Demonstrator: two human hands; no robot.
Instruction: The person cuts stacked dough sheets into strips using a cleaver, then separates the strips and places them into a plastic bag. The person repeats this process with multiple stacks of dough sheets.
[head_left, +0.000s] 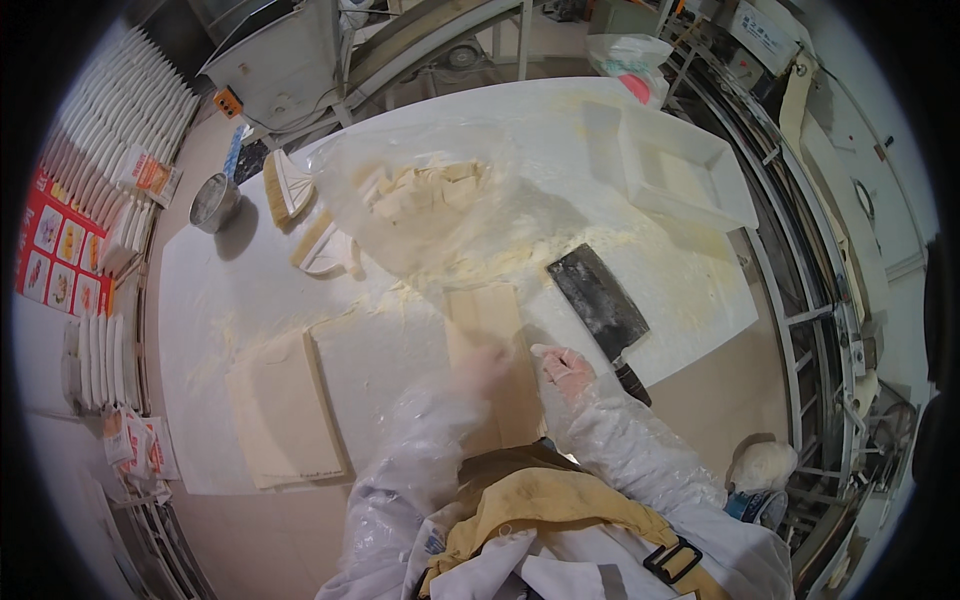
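Note:
In front of me a narrow stack of pale dough sheets (495, 319) runs toward the table's near edge. My left hand (484, 367), blurred, is over its left half; its fingers cannot be made out. Just right of the stack is my right hand (568, 370), in a clear glove with the fingers curled; whether they pinch anything is unclear. A dark-bladed cleaver (600, 300) lies flat beyond the right hand, its handle angled toward me. To the left rests a wider stack of dough sheets (281, 409). Clear plastic sleeves cover both forearms.
Dough pieces (427, 191) lie under a clear plastic sheet (517, 169) on the floury white table (390, 360). Two brushes (289, 191) and a metal bowl (215, 202) stand at the left. A white plastic tub (686, 176) sits far right, beside a metal conveyor frame (795, 225).

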